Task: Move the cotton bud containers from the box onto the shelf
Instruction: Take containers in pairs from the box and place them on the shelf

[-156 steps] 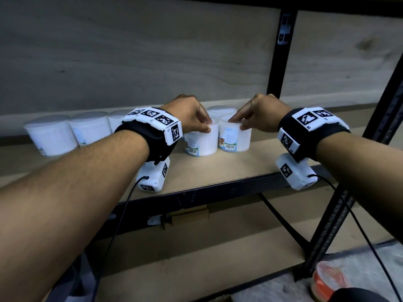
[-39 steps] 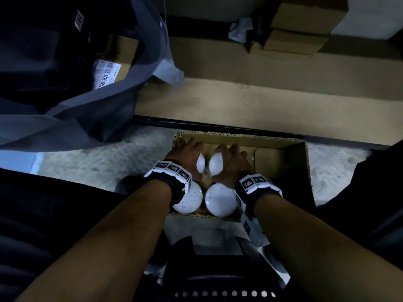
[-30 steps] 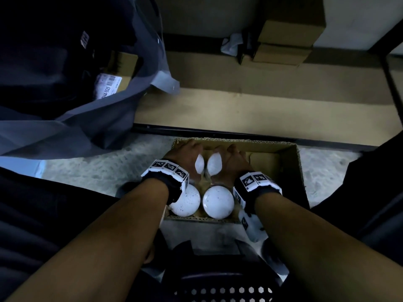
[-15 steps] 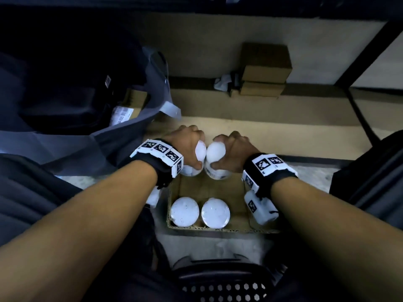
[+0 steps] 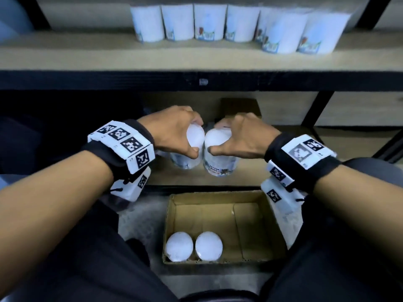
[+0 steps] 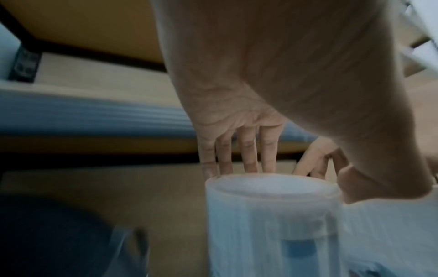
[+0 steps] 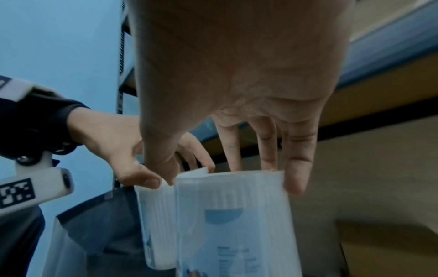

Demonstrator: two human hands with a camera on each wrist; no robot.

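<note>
Fingers (image 6: 246, 150) of our left hand (image 5: 174, 131) curl over the lid rim of one tub (image 5: 189, 149), thumb on the near side, gripping it from above. Our right hand (image 5: 242, 136) grips a second tub (image 5: 219, 158) the same way, its fingers (image 7: 296, 150) down the far side and thumb at the front. We hold both tubs upright, side by side and touching, in the air above the far edge of the box (image 5: 257, 225).

Nearest us, two more tubs (image 5: 194, 246) stand in the near-left corner of the box, lids up, touching each other. Beyond the box we see a lower board (image 5: 250, 175), with a brown carton (image 5: 239, 107) at its back. Farthest, on the shelf (image 5: 87, 53), a row of tubs (image 5: 235, 25) stands upright, two at the right set forward of the others.
</note>
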